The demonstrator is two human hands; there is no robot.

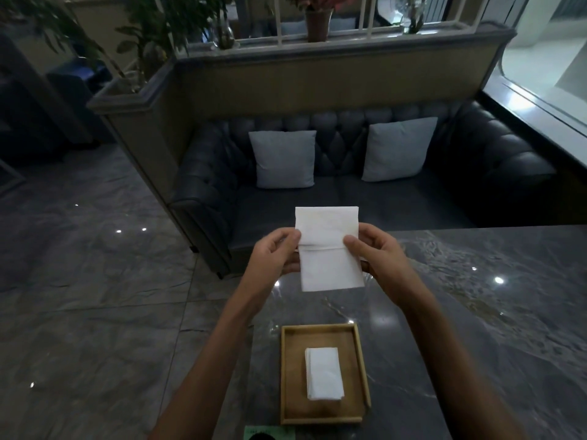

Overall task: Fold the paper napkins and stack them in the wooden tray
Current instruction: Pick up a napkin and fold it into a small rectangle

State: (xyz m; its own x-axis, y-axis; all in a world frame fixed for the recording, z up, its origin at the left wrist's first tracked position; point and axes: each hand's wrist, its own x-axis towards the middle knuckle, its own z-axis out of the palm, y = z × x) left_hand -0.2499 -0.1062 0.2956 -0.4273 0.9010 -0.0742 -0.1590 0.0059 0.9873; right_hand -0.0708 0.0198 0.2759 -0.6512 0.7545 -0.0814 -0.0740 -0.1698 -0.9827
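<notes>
I hold a white paper napkin (327,249) upright in the air above the far part of the table. My left hand (274,252) pinches its left edge and my right hand (378,254) pinches its right edge, both at a crease across the middle. Below, near the table's front, a wooden tray (287,376) holds a small stack of folded white napkins (324,374) lying flat in its centre.
The tray sits on a dark marble table (476,328) whose left edge runs close beside it. A green object (270,433) peeks in at the bottom edge. Beyond the table stands a dark tufted sofa (349,198) with two grey cushions.
</notes>
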